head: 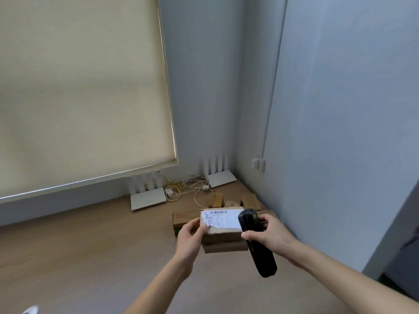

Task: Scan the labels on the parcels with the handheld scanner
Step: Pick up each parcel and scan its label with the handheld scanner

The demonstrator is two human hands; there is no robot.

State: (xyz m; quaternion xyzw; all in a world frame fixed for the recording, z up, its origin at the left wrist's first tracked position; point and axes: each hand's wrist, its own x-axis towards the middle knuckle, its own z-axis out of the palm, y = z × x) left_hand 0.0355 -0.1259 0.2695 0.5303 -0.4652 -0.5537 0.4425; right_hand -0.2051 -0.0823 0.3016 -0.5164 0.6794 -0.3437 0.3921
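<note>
The right hand (268, 234) is curled round the black scanner (256, 240), thumb across its near side, head end over the right edge of the parcel (223, 232). The left hand (192, 232) grips the parcel's left end, thumb on top at the torn corner of the label (223, 219). The parcel sits on a second box (226, 247), with a flatter carton (184, 219) behind to its left. Beyond the parcel lie small cardboard pieces (231, 200), cables (192, 186) and two white routers (147, 197) by the wall. The parcel looks light and stiff, probably easy to hold by its ends; the peeling label seems fragile, so fingers should keep off it.
</note>
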